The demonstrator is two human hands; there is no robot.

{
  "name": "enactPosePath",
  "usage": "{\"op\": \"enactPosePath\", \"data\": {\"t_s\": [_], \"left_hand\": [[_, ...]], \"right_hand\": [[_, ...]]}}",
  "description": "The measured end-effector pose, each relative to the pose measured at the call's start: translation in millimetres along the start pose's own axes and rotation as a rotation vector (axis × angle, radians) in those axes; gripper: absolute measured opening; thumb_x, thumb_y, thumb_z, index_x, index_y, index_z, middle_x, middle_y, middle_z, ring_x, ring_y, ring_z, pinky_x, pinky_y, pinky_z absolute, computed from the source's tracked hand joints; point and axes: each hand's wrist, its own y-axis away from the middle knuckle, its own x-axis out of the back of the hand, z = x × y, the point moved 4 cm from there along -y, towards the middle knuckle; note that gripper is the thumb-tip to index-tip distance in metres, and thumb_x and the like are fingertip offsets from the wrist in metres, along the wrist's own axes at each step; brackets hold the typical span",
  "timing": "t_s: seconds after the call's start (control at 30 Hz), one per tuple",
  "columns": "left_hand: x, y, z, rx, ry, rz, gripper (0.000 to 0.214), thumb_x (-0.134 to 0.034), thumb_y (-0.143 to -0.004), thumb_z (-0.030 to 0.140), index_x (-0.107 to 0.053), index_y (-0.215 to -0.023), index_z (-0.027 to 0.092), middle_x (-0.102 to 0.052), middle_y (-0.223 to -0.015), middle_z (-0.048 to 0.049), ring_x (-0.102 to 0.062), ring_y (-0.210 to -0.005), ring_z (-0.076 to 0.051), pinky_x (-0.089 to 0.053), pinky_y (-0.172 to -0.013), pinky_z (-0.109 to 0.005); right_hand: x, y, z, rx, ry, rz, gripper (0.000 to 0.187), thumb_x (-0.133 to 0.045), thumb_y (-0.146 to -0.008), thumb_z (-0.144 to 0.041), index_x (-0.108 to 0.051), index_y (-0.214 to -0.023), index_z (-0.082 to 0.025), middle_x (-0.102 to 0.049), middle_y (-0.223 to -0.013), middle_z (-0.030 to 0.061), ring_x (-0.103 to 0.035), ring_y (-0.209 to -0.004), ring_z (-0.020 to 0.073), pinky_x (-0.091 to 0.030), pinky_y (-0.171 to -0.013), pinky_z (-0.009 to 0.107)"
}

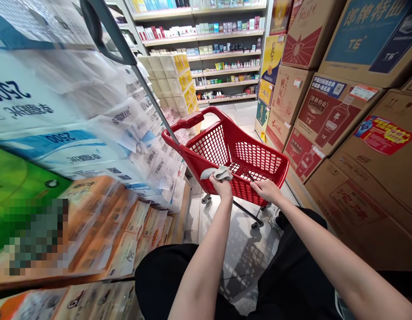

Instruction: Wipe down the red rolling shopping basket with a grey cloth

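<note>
The left hand (221, 186) held a bunched grey cloth (222, 172) against the near rim (241, 181) of the red trolley (192, 120), whose basket (259, 155) stood just beyond both grips, while the right hand (267, 191) gripped that rim farther right, seemingly bracing the wheeled base (257, 223) against rolling.

So the big blue-printed carton (352, 40) up top at right reads 郎牌特曲 and "T6". The red-printed carton (332, 113) below it has 郎牌特曲 too, plus what looks like "T8". Over left, "2500" sits upside down on the white packs (64, 141); smaller print's too blurry.
</note>
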Motion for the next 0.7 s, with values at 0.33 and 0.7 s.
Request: {"op": "enactPosePath", "data": {"t_s": [0.33,0.7], "left_hand": [[-1.4,69.5,14.0,-0.076,-0.086,-0.183,0.036,-0.058,-0.076,0.022,-0.040,-0.108,0.020,-0.057,-0.103,-0.0072,-0.057,-0.092,-0.017,-0.042,-0.084,-0.029],[-5.4,37.0,23.6,-0.175,-0.225,-0.157,0.032,-0.053,-0.078,0.017,-0.040,-0.106,0.019,-0.058,-0.096,-0.0080,-0.058,-0.086,-0.019,-0.042,-0.081,-0.032]], "right_hand": [[-2.3,1.2,-0.5,-0.002,-0.021,-0.028,0.060,-0.014,-0.095,-0.054,-0.066,-0.087,-0.024,-0.070,-0.088,0.0032,-0.062,-0.085,0.0166,-0.033,-0.066,0.024],[-3.7,4.8,1.4,-0.012,-0.067,-0.057,0.069,-0.003,-0.096,-0.050,-0.064,-0.083,-0.022,-0.068,-0.087,0.0065,-0.060,-0.082,0.0176,-0.031,-0.066,0.025]]}}
